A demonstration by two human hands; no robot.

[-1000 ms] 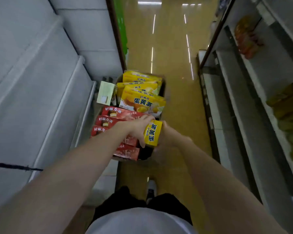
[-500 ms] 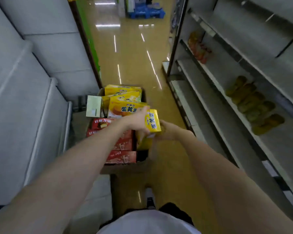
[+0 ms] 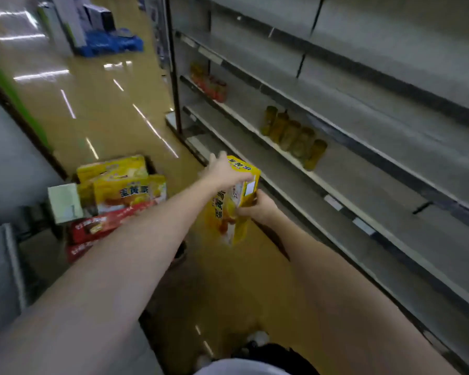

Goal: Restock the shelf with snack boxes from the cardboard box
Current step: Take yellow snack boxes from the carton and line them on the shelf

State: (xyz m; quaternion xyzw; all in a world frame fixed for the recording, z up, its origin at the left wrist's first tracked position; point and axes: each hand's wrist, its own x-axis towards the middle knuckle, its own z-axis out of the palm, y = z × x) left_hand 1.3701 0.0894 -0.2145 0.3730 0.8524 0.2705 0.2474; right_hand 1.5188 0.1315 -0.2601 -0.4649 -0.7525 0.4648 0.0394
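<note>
Yellow snack box (image 3: pixel 234 201) in both hands, just beside shelf edge (image 3: pixel 303 169).

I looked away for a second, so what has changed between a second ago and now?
The yellow snack box, held by the left hand on top and the right hand at its side, has been lifted clear of the cardboard box and swung right toward the shelf. The view turned right too. Both hands keep their hold; the remaining boxes stay put.
</note>
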